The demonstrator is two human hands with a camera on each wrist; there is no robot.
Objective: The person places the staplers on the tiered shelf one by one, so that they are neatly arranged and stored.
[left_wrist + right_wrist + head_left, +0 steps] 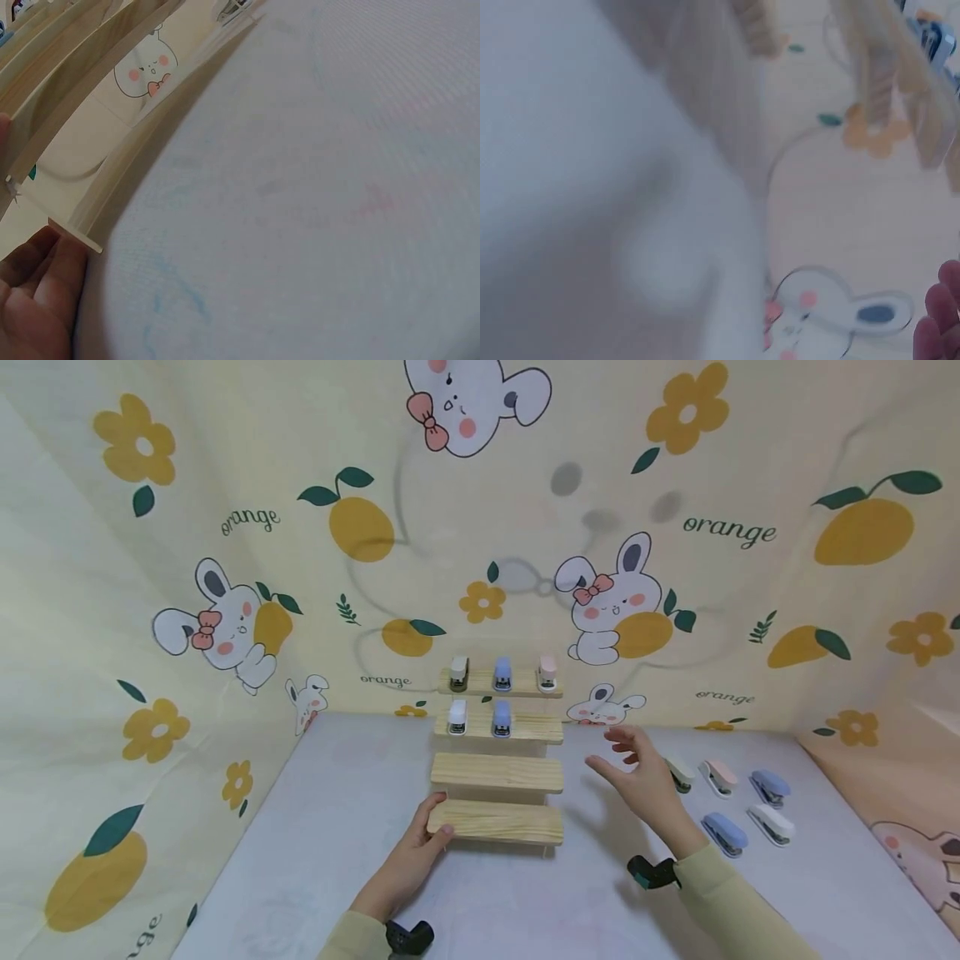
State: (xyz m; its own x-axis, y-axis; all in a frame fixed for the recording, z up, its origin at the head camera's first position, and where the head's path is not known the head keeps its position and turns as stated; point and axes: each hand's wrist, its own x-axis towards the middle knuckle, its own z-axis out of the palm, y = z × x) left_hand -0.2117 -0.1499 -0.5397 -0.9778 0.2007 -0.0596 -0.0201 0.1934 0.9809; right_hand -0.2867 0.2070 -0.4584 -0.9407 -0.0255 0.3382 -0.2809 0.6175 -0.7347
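A wooden tiered display rack (497, 772) stands in the middle of the table. My left hand (408, 860) grips the left end of its lowest shelf, thumb at the front and fingers behind; the left wrist view shows the fingers (64, 274) at the rack's side. On the top shelf sit a grey mini stapler (459, 672), a blue one and a pink stapler (547, 672). The second shelf holds a white stapler (457, 716) and a blue stapler (502, 718). My right hand (641, 781) is in the air right of the rack, thumb and fingers spread, holding nothing.
On the table's right side lie several more staplers: a pale one (681, 774) partly behind my right hand, a pink one (719, 778), two blue ones and a white one (772, 824). A printed cloth backdrop (465, 510) rises behind and at both sides.
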